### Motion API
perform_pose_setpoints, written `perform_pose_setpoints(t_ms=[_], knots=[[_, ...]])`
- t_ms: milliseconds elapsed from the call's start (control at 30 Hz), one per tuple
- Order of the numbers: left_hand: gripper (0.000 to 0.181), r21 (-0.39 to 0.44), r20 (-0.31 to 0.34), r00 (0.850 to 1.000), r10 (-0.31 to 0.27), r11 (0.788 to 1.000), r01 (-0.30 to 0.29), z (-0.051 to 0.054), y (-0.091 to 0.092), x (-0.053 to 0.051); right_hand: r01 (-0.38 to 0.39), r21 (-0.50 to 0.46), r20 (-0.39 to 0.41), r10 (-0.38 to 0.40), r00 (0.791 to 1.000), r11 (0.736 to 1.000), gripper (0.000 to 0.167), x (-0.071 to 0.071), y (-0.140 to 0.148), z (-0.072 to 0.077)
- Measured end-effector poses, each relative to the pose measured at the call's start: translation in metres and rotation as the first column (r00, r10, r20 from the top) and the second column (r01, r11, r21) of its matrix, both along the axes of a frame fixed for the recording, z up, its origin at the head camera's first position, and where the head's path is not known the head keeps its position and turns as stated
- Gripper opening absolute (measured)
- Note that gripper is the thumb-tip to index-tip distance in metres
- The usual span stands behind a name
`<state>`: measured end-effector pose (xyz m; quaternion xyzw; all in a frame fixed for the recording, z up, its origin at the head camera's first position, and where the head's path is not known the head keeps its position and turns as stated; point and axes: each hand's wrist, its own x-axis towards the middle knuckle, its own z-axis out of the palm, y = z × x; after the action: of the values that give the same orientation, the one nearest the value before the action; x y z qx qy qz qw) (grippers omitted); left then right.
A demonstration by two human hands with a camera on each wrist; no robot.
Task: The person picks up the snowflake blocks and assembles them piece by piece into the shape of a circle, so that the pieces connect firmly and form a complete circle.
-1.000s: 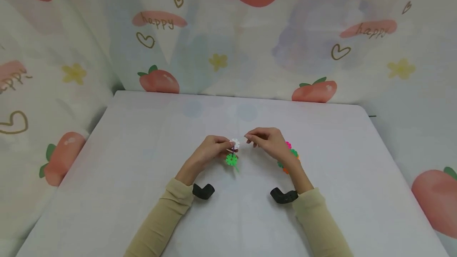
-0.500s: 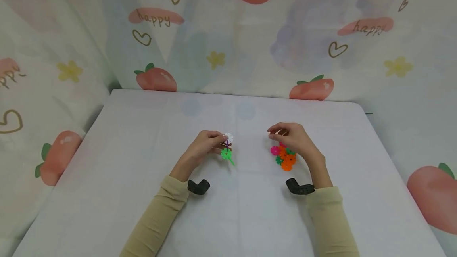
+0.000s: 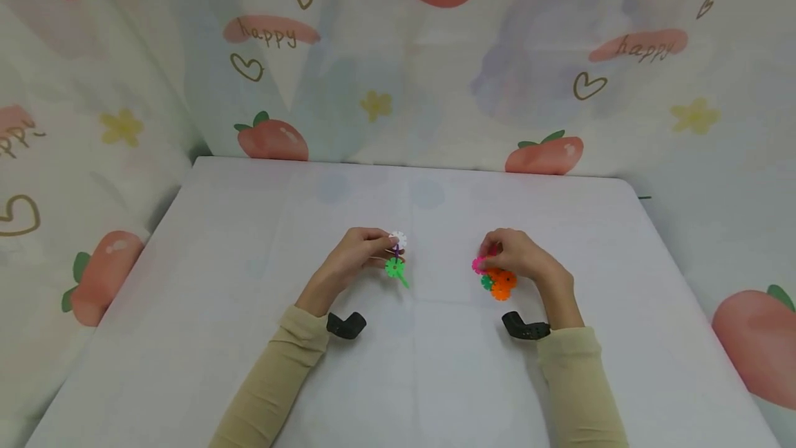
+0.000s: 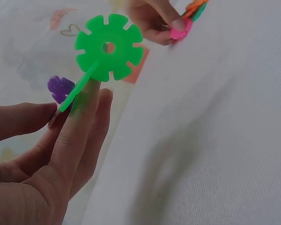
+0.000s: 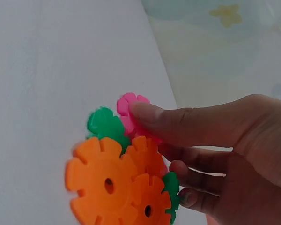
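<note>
A pale cloth backdrop (image 3: 435,123) printed with red fruit, yellow flowers, hearts and the word "happy" stands behind and to the left of a bench (image 3: 435,372) covered in white. Two beige sleeves (image 3: 270,382) reach in over the near edge of the bench.

The left hand (image 3: 354,258) is narrow, its thumb and fingers pinching a small chain of notched discs above the bench. The right hand (image 3: 519,254) is also narrow, well apart from the left, its thumb on a pink disc (image 5: 126,115) with fingers curled behind. A black angled piece (image 3: 346,325) sits at the left wrist and another (image 3: 525,327) at the right.

Under and beside the right hand lies a pile of discs: orange discs (image 5: 91,180), each of two showing a hole in its middle, overlap one another, with dark green discs (image 5: 103,123) at the edges.

In the chain, a white disc (image 3: 400,238) is at the left thumb, a purple disc (image 4: 60,87) comes between, and a bright green disc (image 4: 93,40) faces the left wrist camera. A second bright green piece (image 4: 78,89), seen edge-on, meets the bright green disc at its lower notches.
</note>
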<state>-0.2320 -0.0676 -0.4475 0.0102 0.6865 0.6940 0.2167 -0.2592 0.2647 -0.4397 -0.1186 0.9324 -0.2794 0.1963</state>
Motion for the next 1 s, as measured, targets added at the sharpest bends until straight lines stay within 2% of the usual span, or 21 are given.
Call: perform_pose_setpoints(t_ms=[267, 400, 500, 667, 867, 1000], knots=[[0.027, -0.009, -0.001, 1.0, -0.012, 1.0, 0.012, 0.001, 0.004, 0.001, 0.0, -0.095, -0.113, -0.011, 0.994, 0.995, 0.007, 0.001, -0.007, 0.0], [0.026, -0.014, 0.001, 0.999, -0.032, 0.999, 0.032, -0.002, 0.007, 0.001, 0.01, -0.187, -0.174, -0.043, 0.984, 0.982, 0.007, 0.003, -0.016, 0.0], [0.027, -0.021, -0.003, 0.999, -0.046, 0.999, 0.046, -0.003, 0.009, 0.003, 0.004, -0.277, -0.203, -0.062, 0.977, 0.961, 0.01, 0.005, -0.023, 0.001], [0.029, -0.025, 0.002, 0.998, -0.055, 0.998, 0.055, -0.004, 0.013, 0.004, -0.044, -0.41, -0.206, -0.045, 0.977, 0.911, 0.017, 0.007, -0.038, 0.002], [0.03, -0.016, 0.025, 0.998, -0.06, 0.998, 0.06, -0.007, 0.016, 0.005, -0.135, -0.478, -0.267, 0.003, 0.964, 0.868, 0.016, 0.012, -0.056, 0.0], [0.031, -0.001, 0.016, 0.997, -0.07, 0.998, 0.071, -0.008, 0.017, 0.006, -0.166, -0.528, -0.267, 0.022, 0.963, 0.833, 0.016, 0.013, -0.065, -0.002]])
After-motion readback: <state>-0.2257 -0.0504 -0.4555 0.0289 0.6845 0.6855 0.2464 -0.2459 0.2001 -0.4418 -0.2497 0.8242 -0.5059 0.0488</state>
